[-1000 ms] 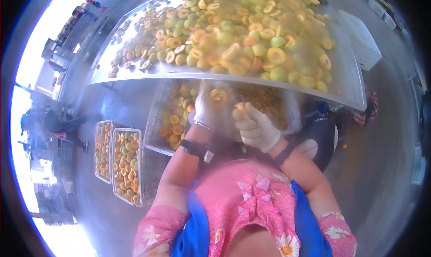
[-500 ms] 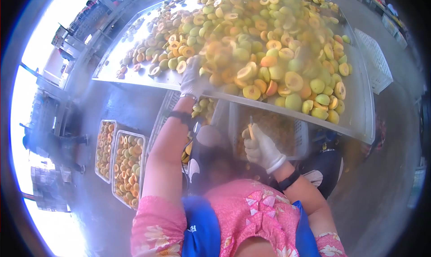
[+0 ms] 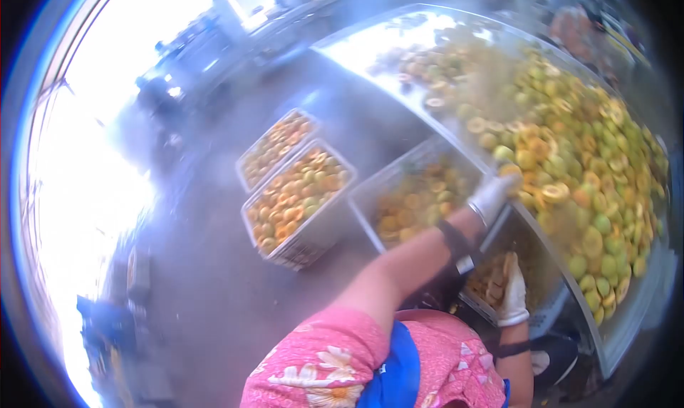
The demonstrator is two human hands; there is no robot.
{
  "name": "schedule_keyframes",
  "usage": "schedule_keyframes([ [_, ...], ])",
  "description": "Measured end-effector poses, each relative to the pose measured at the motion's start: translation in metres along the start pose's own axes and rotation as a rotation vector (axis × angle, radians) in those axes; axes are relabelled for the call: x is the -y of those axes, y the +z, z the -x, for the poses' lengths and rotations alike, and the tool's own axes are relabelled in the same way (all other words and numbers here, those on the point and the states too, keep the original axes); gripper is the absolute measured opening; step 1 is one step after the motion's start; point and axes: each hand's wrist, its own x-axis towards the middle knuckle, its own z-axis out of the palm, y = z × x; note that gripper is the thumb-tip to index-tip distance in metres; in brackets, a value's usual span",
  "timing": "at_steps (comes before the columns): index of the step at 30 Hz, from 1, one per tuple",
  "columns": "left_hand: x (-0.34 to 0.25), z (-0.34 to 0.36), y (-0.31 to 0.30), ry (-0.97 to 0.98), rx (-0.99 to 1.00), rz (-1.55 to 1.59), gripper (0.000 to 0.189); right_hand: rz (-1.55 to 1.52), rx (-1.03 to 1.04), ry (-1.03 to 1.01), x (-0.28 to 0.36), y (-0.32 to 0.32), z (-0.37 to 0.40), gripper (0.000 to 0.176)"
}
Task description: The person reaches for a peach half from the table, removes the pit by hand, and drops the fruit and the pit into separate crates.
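Note:
My left hand (image 3: 493, 196), in a white glove, reaches over the near edge of a big metal tray (image 3: 456, 143). Its fingertips are right at an orange fruit half (image 3: 510, 170), but blur hides how they are bent. Green and orange halved stone fruit (image 3: 563, 173) is heaped across the tray. Below the tray's edge, my gloved right hand (image 3: 514, 300) is closed around a small tool with a light wooden handle (image 3: 509, 262). Under that hand stands a crate with brownish bits (image 3: 488, 276) in it.
Left of the tray edge, an open crate (image 3: 365, 219) holds more fruit. Two white crates (image 3: 299, 255) of orange fruit halves stand on the floor further left. A person in a reddish top (image 3: 572, 32) is beyond the tray. Bright light floods in from the left.
The view has swung left, so the tray now lies at the right and the floor crates nearer the middle. My left hand stays by the tray edge; my right hand still grips the tool.

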Motion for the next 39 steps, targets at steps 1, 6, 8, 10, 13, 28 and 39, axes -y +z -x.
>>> schedule_keyframes([
  [1,0.000,0.014,-0.004,-0.081,0.056,0.127,0.042,-0.030,0.182,0.044,0.001,-0.013,-0.005,0.039],
  [6,-0.003,0.063,-0.012,-0.194,0.013,0.450,0.029,1.492,0.071,-0.746,-0.034,-0.088,-0.058,0.042],
  [8,-0.015,0.076,-0.011,-0.227,0.034,0.517,0.031,1.309,-0.068,-0.918,-0.011,-0.012,-0.006,0.037],
  [10,-0.008,0.074,-0.017,-0.201,0.043,0.467,0.032,1.158,-0.125,-0.841,0.005,0.023,0.014,0.032],
  [13,-0.007,0.082,-0.021,-0.192,0.114,0.471,0.033,1.079,-0.163,-0.877,0.009,0.038,0.014,0.031],
  [28,-0.013,0.106,-0.032,-0.099,0.149,0.483,0.031,1.565,-0.124,-0.799,-0.005,-0.008,-0.030,0.048],
  [39,-0.002,0.095,-0.032,0.207,0.175,0.137,0.023,0.515,0.123,-0.456,0.004,0.054,0.003,0.054],
])
